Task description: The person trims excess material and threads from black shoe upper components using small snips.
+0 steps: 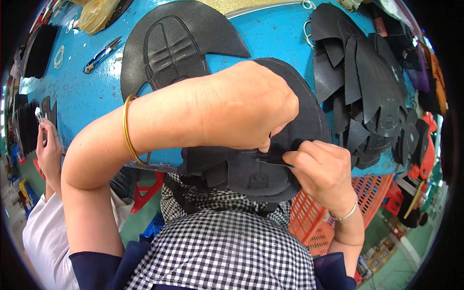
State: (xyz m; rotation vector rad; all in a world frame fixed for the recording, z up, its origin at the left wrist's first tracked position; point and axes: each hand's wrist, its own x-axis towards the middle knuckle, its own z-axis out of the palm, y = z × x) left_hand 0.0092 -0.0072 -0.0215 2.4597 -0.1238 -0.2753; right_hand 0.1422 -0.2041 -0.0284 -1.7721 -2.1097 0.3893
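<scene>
A stack of black shoe upper pieces (258, 181) lies at the table's near edge in front of me. My left hand (251, 104) reaches across the top piece, its fingers curled in and their tips pressed on the black material. Close to its right, my right hand (321, 166) pinches an edge of the same shoe upper (309, 116). The fingertips of both hands are near each other, and what lies right between them is partly hidden. Beyond my left forearm lies another black shoe upper (169, 41) with stitched ridges.
A pile of black upper pieces (362, 82) covers the blue table's (270, 36) right side. Thread snips (102, 54) and a tape roll (96, 17) lie at the left and far left. An orange crate (309, 217) stands below. At left, another person's hand (48, 150) holds a small white-tipped tool.
</scene>
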